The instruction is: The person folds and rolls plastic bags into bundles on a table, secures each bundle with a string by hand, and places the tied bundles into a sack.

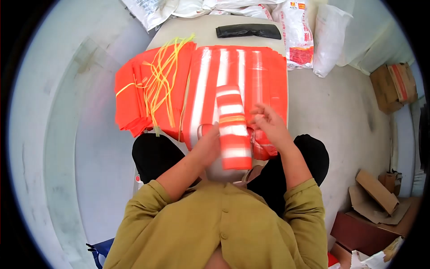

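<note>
left hand [208, 143] is clasping the striped roll [234, 130] by its left edge; right hand [270, 124], fingers parted, is hovering off the right edge.

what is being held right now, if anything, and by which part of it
The left hand holds the striped roll by its left side, around mid-length. The right hand is beside it; blur hides any touch.
</note>
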The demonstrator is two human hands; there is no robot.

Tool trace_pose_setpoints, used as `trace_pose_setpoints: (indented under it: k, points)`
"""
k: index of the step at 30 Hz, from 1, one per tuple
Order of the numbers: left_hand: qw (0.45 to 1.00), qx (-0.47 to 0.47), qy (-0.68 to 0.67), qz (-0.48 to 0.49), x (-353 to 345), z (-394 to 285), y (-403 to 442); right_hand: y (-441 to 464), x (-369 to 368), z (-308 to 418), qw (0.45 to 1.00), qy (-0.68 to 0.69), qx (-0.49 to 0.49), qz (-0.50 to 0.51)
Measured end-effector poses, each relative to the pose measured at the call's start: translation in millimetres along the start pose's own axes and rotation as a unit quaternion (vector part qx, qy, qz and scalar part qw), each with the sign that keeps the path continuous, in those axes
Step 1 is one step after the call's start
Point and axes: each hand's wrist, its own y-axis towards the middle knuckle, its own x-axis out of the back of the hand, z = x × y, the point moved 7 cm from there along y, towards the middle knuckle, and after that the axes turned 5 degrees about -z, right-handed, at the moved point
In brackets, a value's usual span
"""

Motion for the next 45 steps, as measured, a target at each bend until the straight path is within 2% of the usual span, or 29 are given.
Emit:
trace_pose_setpoints:
  k: [3,6,7,10,11,13,15,17,21,24,27,29,31,32,33,34,35,36,38,40,41,45]
  points:
    - [0.998,0.004,0.014,-0.063,24,14,-4,-21,-27,-17,0.955,-0.288,0.027,0.069]
    - [0.997,0.002,0.055,-0.053,38,23,-3,-52,-55,-24,0.989,-0.123,-0.006,0.076]
    - [0.997,0.004,0.067,-0.041,39,26,-4,-61,-64,-37,0.997,0.005,-0.042,0.071]
    - [0.992,-0.003,0.109,-0.064,46,30,-6,-88,-74,-58,0.999,-0.041,-0.015,0.01]
    - [0.994,-0.002,0.077,-0.073,47,30,-7,-95,-76,-64,0.999,0.018,-0.03,0.011]
    - [0.996,-0.003,0.014,-0.087,44,26,-3,-105,-79,-51,0.996,-0.061,-0.015,0.066]
    - [0.991,-0.016,0.067,-0.113,61,28,11,-112,-82,-53,0.99,-0.105,0.017,0.095]
    - [0.987,-0.04,0.093,-0.128,84,41,29,-117,-83,-58,0.995,-0.065,-0.002,0.077]
    - [0.981,-0.026,0.107,-0.157,83,46,23,-120,-89,-70,1.0,0.028,-0.01,-0.003]
    - [0.98,-0.026,0.079,-0.178,74,43,6,-120,-95,-73,0.999,0.037,0.004,0.038]
    - [0.976,-0.026,0.041,-0.213,63,37,-5,-123,-100,-67,0.998,0.058,-0.004,0.029]
    - [0.976,-0.041,0.041,-0.21,72,35,2,-118,-105,-86,0.995,0.084,0.025,0.043]
    - [0.981,-0.043,0.038,-0.186,83,34,14,-118,-98,-82,0.997,0.026,0.071,0.025]
    - [0.98,-0.053,0.045,-0.186,49,21,-4,-119,-89,-66,0.994,-0.045,0.098,0.002]
    - [0.985,-0.056,0.035,-0.158,49,18,3,-123,-82,-48,0.996,-0.003,0.088,0.001]
    - [0.986,-0.076,0.071,-0.133,20,6,-10,-125,-74,-28,0.996,0.039,0.082,0.002]
    - [0.991,-0.035,0.101,-0.076,-5,-1,-24,-129,-61,-13,0.995,-0.006,0.103,-0.012]
    - [0.993,-0.054,0.109,0.007,-17,-8,-25,-134,-46,-1,0.994,0.033,0.104,-0.027]
    - [0.988,-0.039,0.136,0.054,-34,-11,-29,-156,-4,26,0.995,0.039,0.077,-0.05]
    - [0.975,-0.035,0.21,0.068,-53,-6,-38,-186,47,29,0.976,0.119,0.133,-0.127]
    - [0.966,-0.035,0.247,0.074,-59,-1,-41,-204,78,24,0.968,0.13,0.127,-0.175]
    - [0.964,0.049,0.26,0.036,-11,32,-29,-286,166,-1,0.908,0.208,0.149,-0.331]
